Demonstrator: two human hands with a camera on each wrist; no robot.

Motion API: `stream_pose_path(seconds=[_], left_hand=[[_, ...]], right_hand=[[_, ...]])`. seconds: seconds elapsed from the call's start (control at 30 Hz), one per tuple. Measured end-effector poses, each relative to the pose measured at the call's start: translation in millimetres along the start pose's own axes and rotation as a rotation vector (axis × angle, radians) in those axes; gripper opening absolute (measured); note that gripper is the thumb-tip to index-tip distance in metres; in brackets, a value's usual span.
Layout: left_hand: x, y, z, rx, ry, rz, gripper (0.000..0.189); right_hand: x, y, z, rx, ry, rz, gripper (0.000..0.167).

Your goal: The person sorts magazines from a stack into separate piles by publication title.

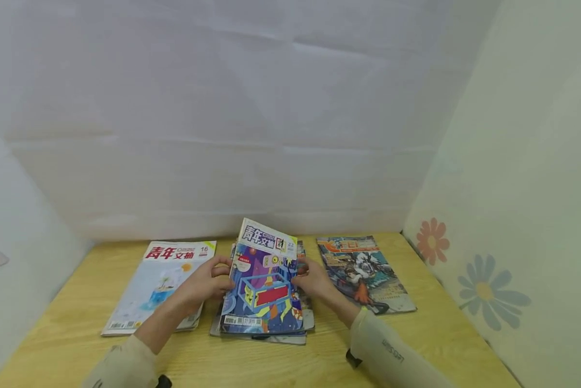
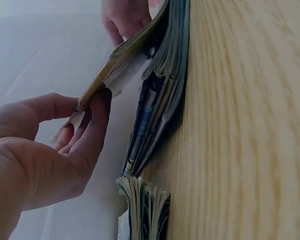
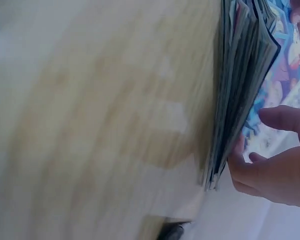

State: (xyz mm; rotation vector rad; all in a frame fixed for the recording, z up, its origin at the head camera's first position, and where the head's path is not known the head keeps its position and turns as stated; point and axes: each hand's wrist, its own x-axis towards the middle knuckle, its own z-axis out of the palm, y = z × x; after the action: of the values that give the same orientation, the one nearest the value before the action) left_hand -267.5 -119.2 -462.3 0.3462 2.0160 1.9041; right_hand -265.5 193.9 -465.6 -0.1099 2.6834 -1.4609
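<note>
A purple magazine (image 1: 258, 269) with a white title band lies tilted on top of a pile of magazines (image 1: 295, 340) at the middle of the table. My left hand (image 1: 207, 281) pinches its left edge; in the left wrist view the thumb is on the cover side and the fingers (image 2: 96, 117) are underneath. That view shows the magazine raised off the pile at this side. At the right edge my right hand (image 1: 314, 279) grips it, thumb on the cover and fingers (image 3: 240, 165) under it in the right wrist view. The pile's page edges (image 3: 240, 70) lean unevenly beneath.
To the left lies a pale blue and white magazine (image 1: 147, 291), with more page edges under its corner. A dark magazine with an illustrated cover (image 1: 368, 275) lies at the right. The wooden table (image 1: 261, 369) is bordered by a white back sheet (image 1: 251, 178) and side walls.
</note>
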Motion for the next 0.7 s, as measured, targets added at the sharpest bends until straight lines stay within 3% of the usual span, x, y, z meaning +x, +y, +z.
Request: stream_pose_path(seconds=[0.17, 0.4, 0.53, 0.7], left_hand=[[-2.1, 1.1, -5.6, -0.07, -0.018, 0.005, 0.053], [-6.0, -2.3, -13.9, -0.161, -0.051, -0.015, 0.05], [-7.9, -3.9, -19.6, -0.184, -0.058, -0.029, 0.053], [-12.8, -6.0, -28.2, -0.147, -0.041, -0.06, 0.055]], right_hand=[[0.9, 2, 0, 0.143, -0.012, -0.011, 0.056], [8.1, 4, -3, 0.395, -0.062, 0.096, 0.049], [7.8, 2, -3, 0.444, -0.058, 0.101, 0.05], [5.9, -7, -1, 0.451, -0.066, 0.089, 0.054]])
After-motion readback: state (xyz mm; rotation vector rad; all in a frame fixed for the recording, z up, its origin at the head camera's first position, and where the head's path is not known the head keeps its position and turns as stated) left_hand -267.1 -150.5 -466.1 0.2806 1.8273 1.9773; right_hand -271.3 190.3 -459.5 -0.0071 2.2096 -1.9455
